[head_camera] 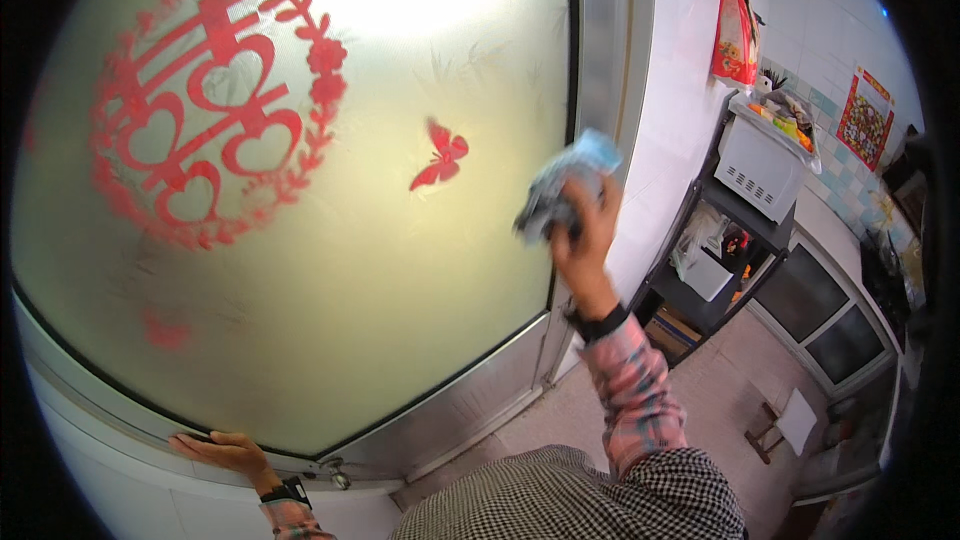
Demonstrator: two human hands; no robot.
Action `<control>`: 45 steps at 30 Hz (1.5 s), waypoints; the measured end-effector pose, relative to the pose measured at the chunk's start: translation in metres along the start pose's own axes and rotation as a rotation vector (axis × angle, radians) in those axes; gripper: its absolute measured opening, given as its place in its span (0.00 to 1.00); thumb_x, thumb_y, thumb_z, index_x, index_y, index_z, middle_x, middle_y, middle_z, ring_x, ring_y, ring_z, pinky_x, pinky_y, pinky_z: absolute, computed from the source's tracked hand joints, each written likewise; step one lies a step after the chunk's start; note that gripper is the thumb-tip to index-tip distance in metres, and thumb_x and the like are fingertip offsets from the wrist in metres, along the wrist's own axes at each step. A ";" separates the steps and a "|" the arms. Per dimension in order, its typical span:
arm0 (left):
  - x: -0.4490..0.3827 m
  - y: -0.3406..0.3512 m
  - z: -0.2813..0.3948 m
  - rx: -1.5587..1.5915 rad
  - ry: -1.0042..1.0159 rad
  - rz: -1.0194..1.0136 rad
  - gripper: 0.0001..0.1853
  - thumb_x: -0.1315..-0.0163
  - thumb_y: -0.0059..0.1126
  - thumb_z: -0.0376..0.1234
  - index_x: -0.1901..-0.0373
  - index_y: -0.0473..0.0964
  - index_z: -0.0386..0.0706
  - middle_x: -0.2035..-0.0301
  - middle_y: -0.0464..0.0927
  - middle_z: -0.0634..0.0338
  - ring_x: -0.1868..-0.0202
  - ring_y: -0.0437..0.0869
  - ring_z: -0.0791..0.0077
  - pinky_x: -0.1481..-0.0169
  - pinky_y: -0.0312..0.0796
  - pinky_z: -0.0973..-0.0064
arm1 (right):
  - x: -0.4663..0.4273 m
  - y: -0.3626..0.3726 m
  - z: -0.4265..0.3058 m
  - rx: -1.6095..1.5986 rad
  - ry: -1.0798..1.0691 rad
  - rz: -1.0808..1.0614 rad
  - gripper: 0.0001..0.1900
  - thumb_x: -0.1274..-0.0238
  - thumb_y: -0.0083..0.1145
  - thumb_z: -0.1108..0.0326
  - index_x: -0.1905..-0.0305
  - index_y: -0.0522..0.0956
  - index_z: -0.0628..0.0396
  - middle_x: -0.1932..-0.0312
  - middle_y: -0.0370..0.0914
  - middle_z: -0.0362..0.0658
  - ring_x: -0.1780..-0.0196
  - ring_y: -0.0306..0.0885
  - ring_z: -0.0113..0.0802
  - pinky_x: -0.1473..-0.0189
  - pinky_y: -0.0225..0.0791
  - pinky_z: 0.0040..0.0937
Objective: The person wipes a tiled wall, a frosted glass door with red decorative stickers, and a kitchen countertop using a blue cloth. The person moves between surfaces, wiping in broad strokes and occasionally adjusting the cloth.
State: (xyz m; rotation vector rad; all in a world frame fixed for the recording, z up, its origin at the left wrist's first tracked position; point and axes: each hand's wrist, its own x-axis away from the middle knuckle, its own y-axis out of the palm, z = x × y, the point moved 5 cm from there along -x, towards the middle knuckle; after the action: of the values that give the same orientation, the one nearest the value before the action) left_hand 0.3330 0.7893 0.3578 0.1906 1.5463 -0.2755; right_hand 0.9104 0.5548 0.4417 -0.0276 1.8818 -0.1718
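My right hand (589,236) grips a crumpled blue-grey cloth (559,184), both blurred, at the right edge of a frosted glass door pane (420,300). Whether the cloth touches the glass or the metal frame, I cannot tell. My left hand (225,451) rests with its fingers extended against the metal frame (112,397) at the pane's lower left, near a door knob (340,476). On the glass are a red paper-cut style wreath decal (217,101) with hearts and a red butterfly decal (442,155).
A dark shelf rack (742,221) on the right bears a white microwave-like appliance (761,157) with packets on top. A red bag (735,37) hangs on the tiled wall. A small stool (793,420) stands on the floor before cabinets with dark panels (810,292).
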 end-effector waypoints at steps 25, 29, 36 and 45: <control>-0.003 0.000 0.003 -0.003 0.029 0.003 0.28 0.20 0.36 0.36 0.27 0.53 0.26 0.28 0.51 0.31 0.26 0.57 0.35 0.24 0.56 0.45 | 0.126 0.090 -0.052 -0.123 0.258 -0.098 0.33 0.39 0.49 0.75 0.27 0.61 0.64 0.20 0.44 0.67 0.18 0.41 0.65 0.20 0.35 0.54; -0.002 -0.002 0.001 0.015 -0.003 -0.023 0.28 0.20 0.35 0.37 0.28 0.55 0.24 0.28 0.54 0.31 0.26 0.58 0.34 0.23 0.56 0.45 | 0.177 0.100 -0.073 -0.196 0.144 -0.164 0.33 0.41 0.52 0.72 0.29 0.63 0.64 0.22 0.45 0.71 0.20 0.44 0.69 0.21 0.40 0.58; 0.002 -0.003 -0.005 0.058 -0.022 -0.038 0.29 0.20 0.35 0.39 0.29 0.54 0.23 0.28 0.51 0.29 0.25 0.55 0.34 0.23 0.53 0.45 | 0.251 0.096 -0.060 -0.253 0.612 -0.176 0.36 0.36 0.46 0.75 0.24 0.53 0.70 0.21 0.43 0.69 0.18 0.37 0.67 0.20 0.34 0.54; 0.004 -0.002 -0.006 0.112 0.009 -0.046 0.28 0.21 0.35 0.37 0.27 0.54 0.26 0.27 0.49 0.31 0.24 0.51 0.35 0.21 0.49 0.43 | 0.205 0.127 -0.210 -0.245 -0.131 -0.315 0.34 0.43 0.52 0.75 0.27 0.66 0.56 0.22 0.43 0.74 0.21 0.41 0.78 0.24 0.37 0.71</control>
State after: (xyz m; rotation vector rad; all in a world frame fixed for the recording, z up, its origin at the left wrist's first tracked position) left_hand 0.3269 0.7892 0.3536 0.2445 1.5466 -0.3981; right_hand 0.6555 0.6810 0.2946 -0.4933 1.7486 -0.1488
